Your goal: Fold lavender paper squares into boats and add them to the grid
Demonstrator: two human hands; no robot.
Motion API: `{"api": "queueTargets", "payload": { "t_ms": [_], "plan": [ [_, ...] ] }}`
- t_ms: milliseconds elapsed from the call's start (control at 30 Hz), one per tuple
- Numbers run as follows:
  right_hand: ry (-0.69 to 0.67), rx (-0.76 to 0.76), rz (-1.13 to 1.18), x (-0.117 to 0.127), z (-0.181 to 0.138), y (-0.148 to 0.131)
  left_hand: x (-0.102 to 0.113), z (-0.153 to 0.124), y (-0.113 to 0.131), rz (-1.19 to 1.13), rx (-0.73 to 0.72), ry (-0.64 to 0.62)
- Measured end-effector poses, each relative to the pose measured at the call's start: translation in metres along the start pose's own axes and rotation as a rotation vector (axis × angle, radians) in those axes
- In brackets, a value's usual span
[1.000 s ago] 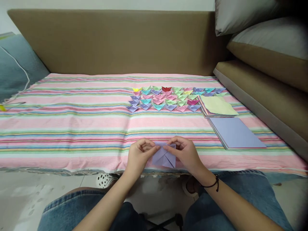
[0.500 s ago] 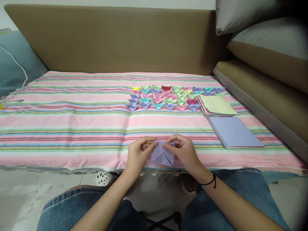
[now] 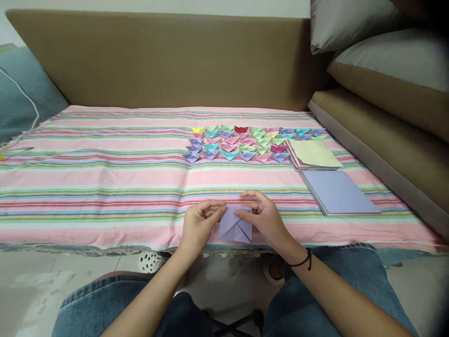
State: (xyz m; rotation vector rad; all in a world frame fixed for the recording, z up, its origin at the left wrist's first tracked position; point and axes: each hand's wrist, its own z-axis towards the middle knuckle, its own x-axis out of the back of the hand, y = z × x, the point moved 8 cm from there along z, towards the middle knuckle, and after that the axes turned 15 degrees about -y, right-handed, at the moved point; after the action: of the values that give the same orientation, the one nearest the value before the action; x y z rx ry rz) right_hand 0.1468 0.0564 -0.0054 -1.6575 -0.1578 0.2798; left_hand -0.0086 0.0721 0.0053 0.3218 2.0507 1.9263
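Observation:
A small folded sheet of lilac origami paper (image 3: 231, 230) is held up near the front edge of the striped cloth, creases and a flap showing on its face. My left hand (image 3: 201, 222) pinches its upper left corner between thumb and fingers. On the upper right part of the paper lies the thumb of my right hand (image 3: 264, 220), with some fingers behind the sheet and the index finger lifted away from it. Beyond the hands, several folded paper boats (image 3: 228, 155) in many colours stand in rows.
Right of the boats lie a stack of pale yellow-topped paper (image 3: 314, 153) and a stack of lilac-topped paper (image 3: 342, 189). Brown cushions (image 3: 379, 140) line the right side; a brown backrest (image 3: 168, 61) rises behind. A white cable (image 3: 24, 96) hangs at far left.
My right index finger has lifted off the paper's top edge, while the thumb stays on its face. My left hand keeps its pinch. The whole view has shifted slightly.

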Motion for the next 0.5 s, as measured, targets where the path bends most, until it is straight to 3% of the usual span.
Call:
{"api": "queueTargets", "payload": {
  "t_ms": [233, 500],
  "plan": [
    [-0.066, 0.075, -0.052, -0.0021, 0.0027, -0.0101, 0.003, -0.0003, 0.0021, 0.014, -0.001, 0.004],
    [-0.137, 0.004, -0.017, -0.0042, 0.0007, -0.0069, 0.0012, -0.0005, 0.0043, 0.005, -0.016, -0.008]
  ]
}}
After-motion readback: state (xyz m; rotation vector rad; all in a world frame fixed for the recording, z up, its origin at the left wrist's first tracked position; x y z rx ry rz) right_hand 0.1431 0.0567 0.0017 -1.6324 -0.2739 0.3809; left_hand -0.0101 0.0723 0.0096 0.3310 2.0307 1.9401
